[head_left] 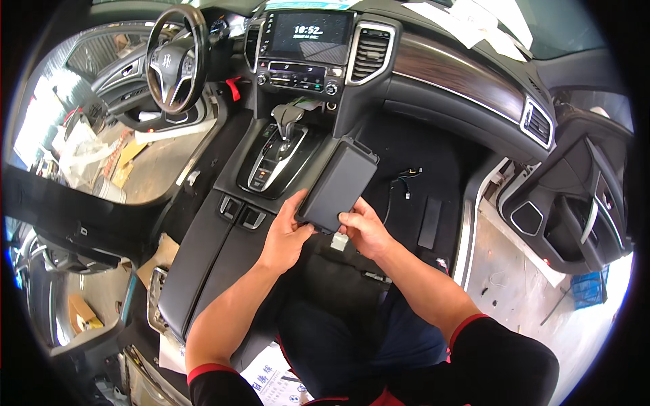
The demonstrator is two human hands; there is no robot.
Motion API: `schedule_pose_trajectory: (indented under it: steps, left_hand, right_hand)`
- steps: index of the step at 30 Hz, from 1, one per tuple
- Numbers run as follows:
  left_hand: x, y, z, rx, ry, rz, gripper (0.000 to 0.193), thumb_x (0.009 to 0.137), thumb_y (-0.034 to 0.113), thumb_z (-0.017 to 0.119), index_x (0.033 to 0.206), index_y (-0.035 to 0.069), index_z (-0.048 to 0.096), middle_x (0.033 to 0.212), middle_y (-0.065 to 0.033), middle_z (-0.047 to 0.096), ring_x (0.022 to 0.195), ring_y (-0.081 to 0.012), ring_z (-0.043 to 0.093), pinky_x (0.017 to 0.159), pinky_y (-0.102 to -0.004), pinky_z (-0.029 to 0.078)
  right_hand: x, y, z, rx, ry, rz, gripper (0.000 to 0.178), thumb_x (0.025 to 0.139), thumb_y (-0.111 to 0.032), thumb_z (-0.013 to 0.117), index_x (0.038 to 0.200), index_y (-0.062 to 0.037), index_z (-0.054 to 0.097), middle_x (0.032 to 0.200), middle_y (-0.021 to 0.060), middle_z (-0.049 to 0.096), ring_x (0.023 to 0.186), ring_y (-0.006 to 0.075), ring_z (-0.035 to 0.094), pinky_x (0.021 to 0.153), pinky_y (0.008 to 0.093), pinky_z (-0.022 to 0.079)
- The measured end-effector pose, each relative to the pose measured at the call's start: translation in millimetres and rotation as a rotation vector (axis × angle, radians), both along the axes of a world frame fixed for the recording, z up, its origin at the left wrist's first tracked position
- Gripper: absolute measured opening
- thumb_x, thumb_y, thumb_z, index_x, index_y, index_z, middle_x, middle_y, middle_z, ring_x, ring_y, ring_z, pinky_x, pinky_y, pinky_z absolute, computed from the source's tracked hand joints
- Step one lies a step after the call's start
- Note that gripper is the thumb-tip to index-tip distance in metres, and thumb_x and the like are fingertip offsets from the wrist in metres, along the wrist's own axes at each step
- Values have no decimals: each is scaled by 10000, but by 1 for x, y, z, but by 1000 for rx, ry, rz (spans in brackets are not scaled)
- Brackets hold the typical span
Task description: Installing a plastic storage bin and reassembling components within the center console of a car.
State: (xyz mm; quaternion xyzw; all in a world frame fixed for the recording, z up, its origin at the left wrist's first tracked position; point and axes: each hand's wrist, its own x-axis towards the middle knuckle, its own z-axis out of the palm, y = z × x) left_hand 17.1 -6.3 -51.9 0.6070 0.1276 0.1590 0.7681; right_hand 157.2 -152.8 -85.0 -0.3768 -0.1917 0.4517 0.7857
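A flat black rectangular box [342, 186], perhaps plastic, is held tilted between my two hands beside the centre console. My left hand [286, 237] grips its lower left corner, the thumb along the near edge. On the lower right side, my right hand [367, 229] pinches it with the thumb on top and the fingers underneath. A white connector [340, 241] shows just below the near edge, next to my right hand; whether it is joined to the box I cannot tell. The underside of the box is hidden.
The gear lever [287, 118] and console armrest [203, 254] lie to the left. A loose wire with small plugs [408, 177] rests on the dark footwell floor. The steering wheel [177, 61] stands far left, a lit screen [308, 34] ahead. Both front doors, including the right door [575, 196], stand open.
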Motion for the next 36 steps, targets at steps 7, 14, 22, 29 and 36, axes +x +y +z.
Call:
schedule_pose_trajectory:
  steps: [7, 14, 22, 29, 36]
  left_hand:
    - [4, 4, -5, 141, 57, -4, 684, 888, -131, 510, 1534, -16, 321, 1445, -167, 476, 1248, -217, 563, 1028, -366, 511]
    - [-3, -9, -5, 152, 59, 96, 550, 951, -66, 532, 1481, -3, 397, 1411, -202, 531, 1212, -234, 611, 986, -362, 542]
    - [9, 7, 23, 1388, 23, 166, 309, 869, -36, 627, 1178, -24, 645, 1213, -191, 660, 1110, -374, 639, 973, -443, 514]
    - [22, 9, 16, 1620, 345, 146, 405, 905, 51, 577, 1296, -56, 575, 1389, -235, 570, 1313, -397, 517, 1132, -470, 366]
    - [30, 10, -6, 1603, 545, 208, 517, 972, 315, 582, 1371, -9, 532, 1453, -220, 522, 1366, -404, 474, 1152, -512, 338]
  right_hand:
    - [1, -4, -2, 14, -93, -3, 415, 841, -121, 776, 1217, -73, 608, 1076, 11, 668, 974, 117, 618, 870, 295, 501]
    - [48, -27, 16, -22, -260, -162, 315, 850, -40, 731, 1154, -27, 647, 1007, 14, 693, 927, 82, 634, 857, 286, 520]
    - [147, -86, -69, -801, -870, -187, 542, 773, -143, 719, 1273, 29, 598, 1095, 208, 696, 1051, 324, 678, 919, 399, 521]
    - [156, -33, -125, -585, -1024, -327, 468, 795, -48, 641, 1261, -37, 597, 1167, 181, 670, 1148, 383, 617, 977, 467, 496]
    - [187, 54, -147, -497, -1526, -553, 137, 764, -65, 670, 893, -110, 663, 803, 33, 661, 912, 233, 628, 895, 382, 440]
